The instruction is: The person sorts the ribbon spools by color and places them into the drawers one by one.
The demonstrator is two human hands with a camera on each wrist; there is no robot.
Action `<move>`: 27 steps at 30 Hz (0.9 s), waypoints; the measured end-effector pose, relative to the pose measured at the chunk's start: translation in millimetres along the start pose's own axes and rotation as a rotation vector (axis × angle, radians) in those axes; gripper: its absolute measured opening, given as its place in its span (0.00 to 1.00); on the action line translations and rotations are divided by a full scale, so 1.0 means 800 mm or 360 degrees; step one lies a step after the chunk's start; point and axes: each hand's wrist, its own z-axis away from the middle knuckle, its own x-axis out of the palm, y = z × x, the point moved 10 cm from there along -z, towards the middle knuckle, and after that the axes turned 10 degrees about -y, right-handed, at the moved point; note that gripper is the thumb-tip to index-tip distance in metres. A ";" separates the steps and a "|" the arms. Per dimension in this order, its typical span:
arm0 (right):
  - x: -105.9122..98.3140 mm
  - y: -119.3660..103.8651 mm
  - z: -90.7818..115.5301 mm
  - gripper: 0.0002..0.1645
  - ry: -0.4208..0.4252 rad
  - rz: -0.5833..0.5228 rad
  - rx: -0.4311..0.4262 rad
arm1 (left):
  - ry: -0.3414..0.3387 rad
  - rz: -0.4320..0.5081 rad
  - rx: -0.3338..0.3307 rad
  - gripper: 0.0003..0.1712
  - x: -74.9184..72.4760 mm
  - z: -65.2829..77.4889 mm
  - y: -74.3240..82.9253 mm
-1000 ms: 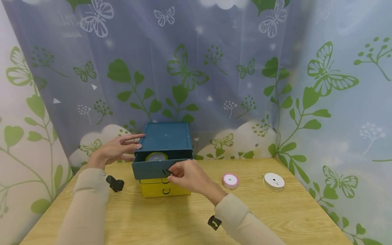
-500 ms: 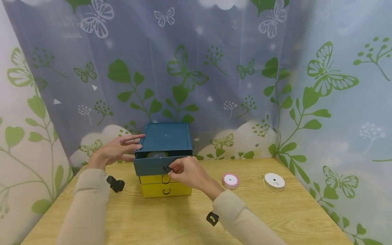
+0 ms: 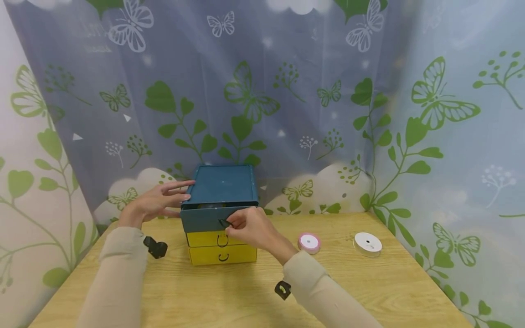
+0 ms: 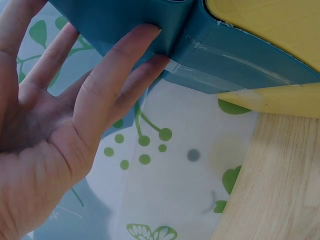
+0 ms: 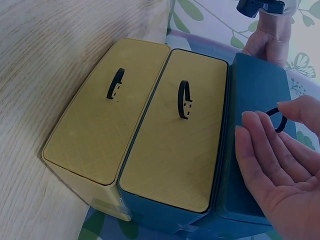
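Observation:
A small stacked drawer unit (image 3: 224, 182) stands at the back of the table, with a blue top drawer (image 3: 198, 220) slightly pulled out. Inside that drawer a round item (image 3: 212, 205) barely shows through the narrow gap. My right hand (image 3: 252, 228) pinches the drawer's black handle (image 5: 276, 120) between thumb and fingers. Against the unit's left side my left hand (image 3: 157, 200) rests with spread, fairly straight fingers (image 4: 131, 50). Below the blue drawer are two yellow drawers (image 5: 175, 130) with black handles, both closed.
To the right on the wooden table (image 3: 328, 282) lie a pink-rimmed ribbon spool (image 3: 309, 243) and a larger white spool (image 3: 367, 243). A patterned curtain (image 3: 303, 136) hangs close behind the unit and along both sides.
The blue top drawer has slid inward, pushed by my right hand on its handle, so the round item inside is now mostly hidden. My left hand has stayed against the unit's side.

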 end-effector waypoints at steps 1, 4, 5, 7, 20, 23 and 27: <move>0.000 0.001 -0.001 0.15 0.0003 -0.0001 -0.0002 | -0.0002 0.0002 0.0002 0.43 0.000 0.000 0.000; -0.001 0.004 -0.003 0.15 0.0012 -0.0006 0.0003 | -0.0005 0.0014 0.0007 0.43 0.000 0.000 0.001; -0.001 0.005 -0.004 0.15 0.0016 -0.0010 0.0009 | -0.0006 0.0017 0.0009 0.43 0.000 0.000 0.001; -0.001 0.007 -0.005 0.15 0.0026 -0.0022 0.0020 | -0.0008 0.0026 0.0011 0.43 0.000 0.000 0.001; -0.003 0.013 -0.010 0.14 0.0107 -0.0041 0.0029 | 0.0001 0.0054 0.0002 0.43 -0.001 -0.003 -0.003; -0.003 0.014 -0.011 0.13 0.0116 -0.0046 0.0035 | 0.0000 0.0054 0.0002 0.43 0.000 -0.003 -0.003; -0.003 0.016 -0.013 0.13 0.0115 -0.0050 0.0042 | 0.0001 0.0050 0.0005 0.43 0.000 -0.002 -0.002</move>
